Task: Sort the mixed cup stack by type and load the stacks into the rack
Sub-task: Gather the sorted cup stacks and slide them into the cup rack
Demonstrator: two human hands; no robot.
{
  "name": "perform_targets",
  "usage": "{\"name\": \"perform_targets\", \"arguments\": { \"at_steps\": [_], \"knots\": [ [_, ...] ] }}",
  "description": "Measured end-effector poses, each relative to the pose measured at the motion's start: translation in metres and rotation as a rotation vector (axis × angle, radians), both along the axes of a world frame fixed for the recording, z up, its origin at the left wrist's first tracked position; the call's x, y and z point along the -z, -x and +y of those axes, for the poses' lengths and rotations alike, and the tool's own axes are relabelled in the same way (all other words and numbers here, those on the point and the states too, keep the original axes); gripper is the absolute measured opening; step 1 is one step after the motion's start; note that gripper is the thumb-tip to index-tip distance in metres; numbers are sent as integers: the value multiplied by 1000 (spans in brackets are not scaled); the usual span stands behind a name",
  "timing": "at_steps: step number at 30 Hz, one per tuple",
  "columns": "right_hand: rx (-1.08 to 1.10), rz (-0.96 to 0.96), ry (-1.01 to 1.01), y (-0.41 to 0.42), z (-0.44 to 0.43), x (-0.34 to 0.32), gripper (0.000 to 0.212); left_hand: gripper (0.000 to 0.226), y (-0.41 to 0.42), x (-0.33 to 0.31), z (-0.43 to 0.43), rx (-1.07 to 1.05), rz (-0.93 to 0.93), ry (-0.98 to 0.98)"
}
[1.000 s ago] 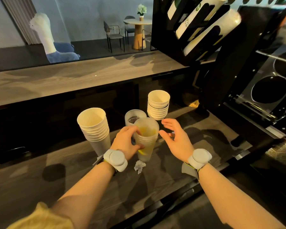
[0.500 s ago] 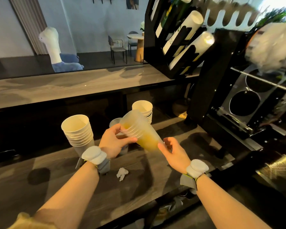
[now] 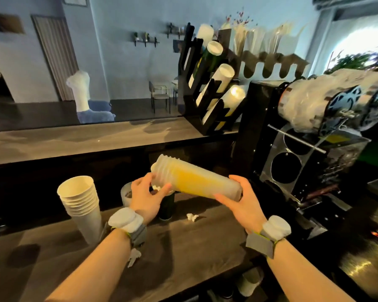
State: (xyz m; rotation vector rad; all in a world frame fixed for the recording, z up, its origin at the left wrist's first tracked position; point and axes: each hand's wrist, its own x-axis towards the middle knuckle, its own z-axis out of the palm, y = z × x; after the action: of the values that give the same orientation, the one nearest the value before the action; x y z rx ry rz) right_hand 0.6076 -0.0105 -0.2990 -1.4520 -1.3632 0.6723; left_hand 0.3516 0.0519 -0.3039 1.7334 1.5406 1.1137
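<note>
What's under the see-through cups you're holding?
Under the clear cup stack, held by the left hand and right hand, a dark cup, a frosted cup and a crumpled paper scrap sit on the counter. The left hand covers part of both cups.

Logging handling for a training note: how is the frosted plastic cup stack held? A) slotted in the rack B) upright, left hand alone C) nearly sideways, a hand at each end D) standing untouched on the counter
C: the frosted cup stack lies nearly sideways, left hand at its rim end, right hand at its base end.
</note>
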Motion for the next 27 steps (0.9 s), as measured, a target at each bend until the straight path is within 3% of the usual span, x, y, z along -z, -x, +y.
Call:
{"name": "perform_targets", "arguments": {
  "at_steps": [4, 10, 14, 17, 20, 23, 27],
  "knots": [
    [45, 13, -175, -19, 9, -37, 71, 51, -28, -32, 17, -14, 47, -60],
    [162, -26, -454, -25, 25, -111, 70, 63, -72, -92, 43, 41, -183, -60],
    [198, -123, -604, -34, 39, -173, 69, 68, -103, -144, 75, 138, -235, -9],
    [215, -239, -673, -40, 44, -216, 67, 68, -120, -175, 102, 212, -167, -10],
    [236, -344, -716, -43, 47, -245, 68, 56, -134, -196, 123, 275, -96, -41],
    [250, -451, -749, -44, 54, -267, 69, 30, -148, -219, 138, 366, -105, -31],
    [278, -559, -759, -44, 64, -276, 68, 23, -161, -231, 159, 447, -56, -8]
  ]
}}
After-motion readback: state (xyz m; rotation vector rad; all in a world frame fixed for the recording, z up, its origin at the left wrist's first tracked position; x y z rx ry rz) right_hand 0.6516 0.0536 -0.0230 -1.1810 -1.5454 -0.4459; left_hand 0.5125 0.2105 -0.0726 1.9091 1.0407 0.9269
